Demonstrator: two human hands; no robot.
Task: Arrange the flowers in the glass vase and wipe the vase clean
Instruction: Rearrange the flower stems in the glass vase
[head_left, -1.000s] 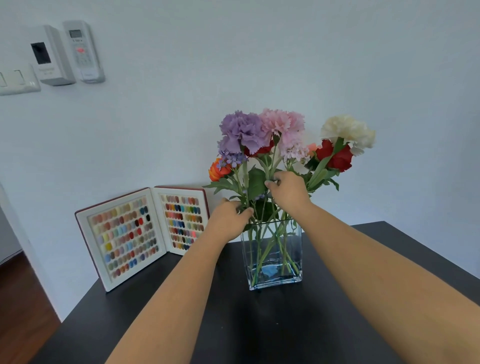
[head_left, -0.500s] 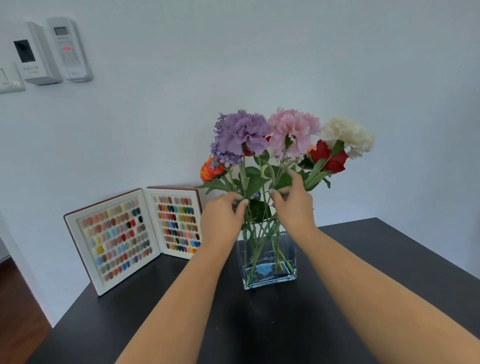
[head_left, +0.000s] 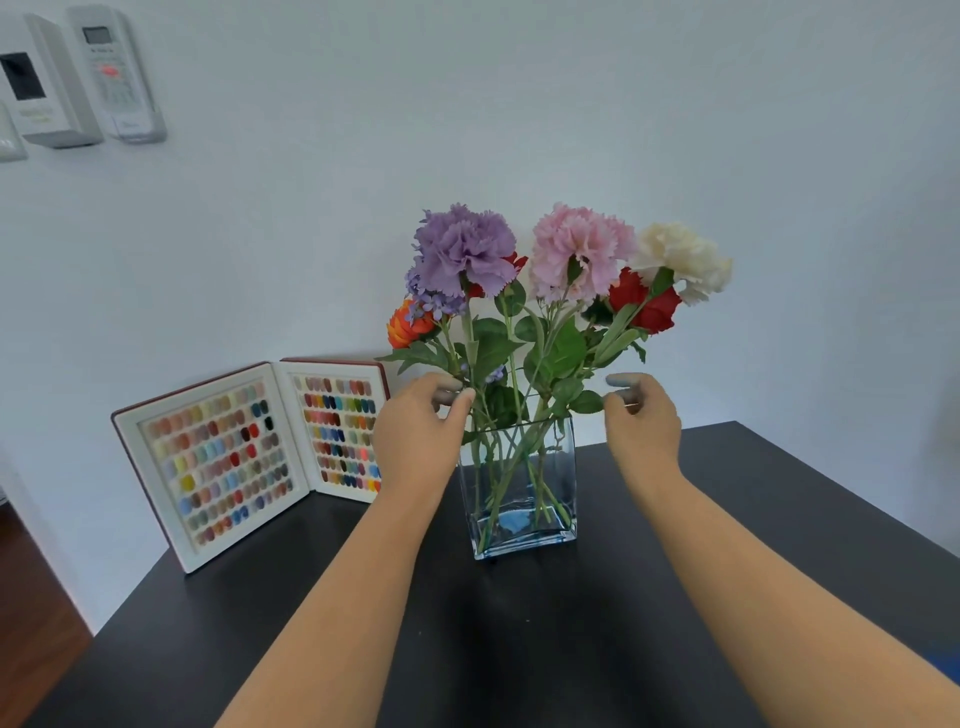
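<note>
the flowers already stand in the glass vase on the counter. the left hand pinches a stem at the rim; the right hand hovers beside the leaves, loosely curled, holding nothing. wiping looks not yet done, and no cloth is in view.

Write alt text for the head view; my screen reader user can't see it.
Two bare hands flank a glass vase of mixed flowers on a black table: the left hand pinches a stem, the right hand hovers open. A nail-colour sample book stands behind.
</note>
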